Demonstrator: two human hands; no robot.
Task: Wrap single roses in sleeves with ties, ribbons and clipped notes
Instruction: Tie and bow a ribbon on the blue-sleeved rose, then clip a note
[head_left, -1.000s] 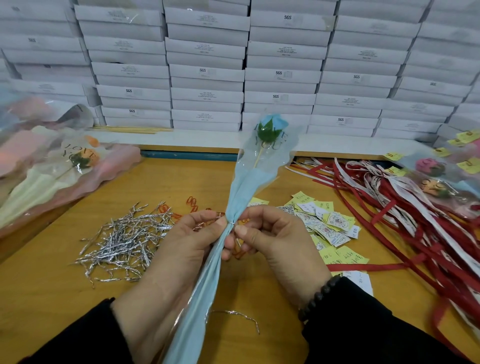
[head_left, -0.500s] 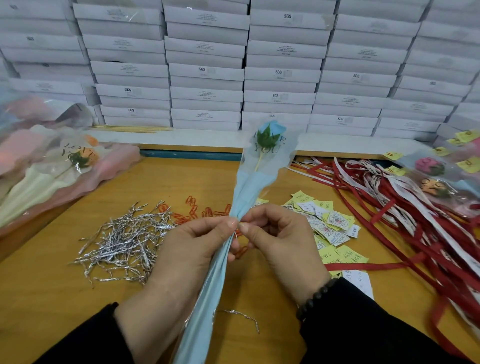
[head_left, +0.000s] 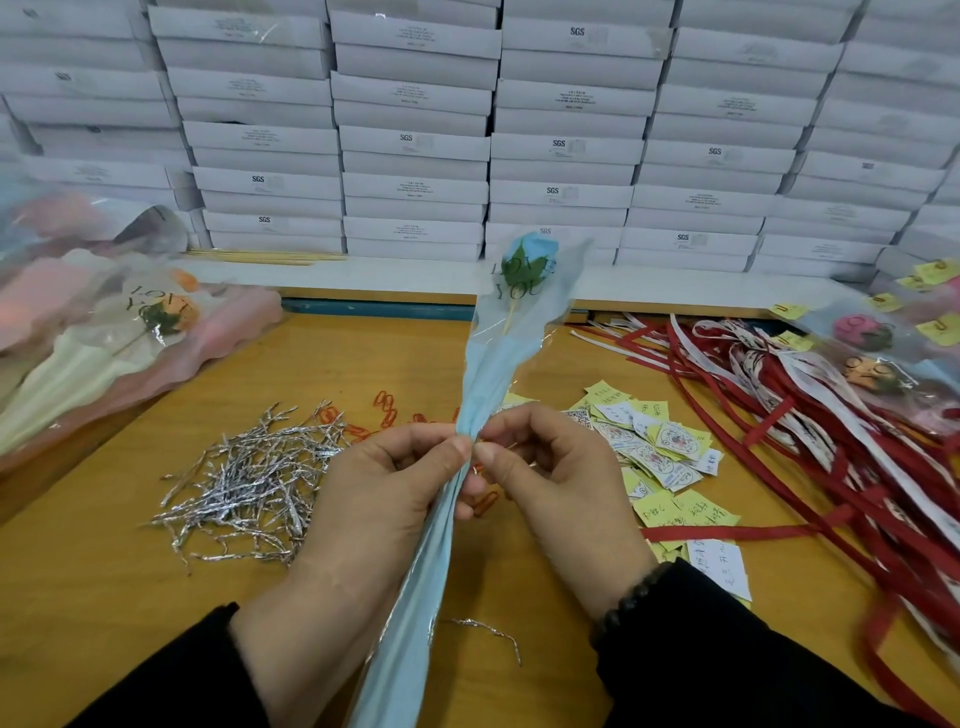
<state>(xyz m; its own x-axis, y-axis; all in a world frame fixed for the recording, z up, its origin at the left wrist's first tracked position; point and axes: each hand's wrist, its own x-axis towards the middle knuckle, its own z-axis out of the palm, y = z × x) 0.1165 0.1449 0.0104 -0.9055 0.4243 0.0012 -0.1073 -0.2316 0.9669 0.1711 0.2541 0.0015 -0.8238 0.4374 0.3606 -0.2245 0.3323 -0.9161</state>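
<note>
A blue rose (head_left: 527, 260) stands in a clear and light-blue sleeve (head_left: 498, 364) held upright over the wooden table (head_left: 104, 613). My left hand (head_left: 379, 499) grips the gathered neck of the sleeve, thumb on top. My right hand (head_left: 550, 483) pinches at the same spot with thumb and forefinger, apparently on a thin silver tie that is mostly hidden. Silver twist ties (head_left: 249, 483) lie heaped to the left. Paper notes (head_left: 660, 457) are scattered to the right, with red and white ribbons (head_left: 810, 426) beyond them. Orange paper clips (head_left: 384, 408) lie behind my hands.
Empty sleeves and a wrapped orange rose (head_left: 166, 317) are piled at the left. Finished wrapped roses (head_left: 872, 358) lie at the far right. One loose tie (head_left: 493, 634) sits near my wrists. Stacked white boxes (head_left: 415, 145) wall off the back.
My hands and the sleeved rose have shifted slightly up and to the right. My right fingers keep working at the neck of the sleeve.
</note>
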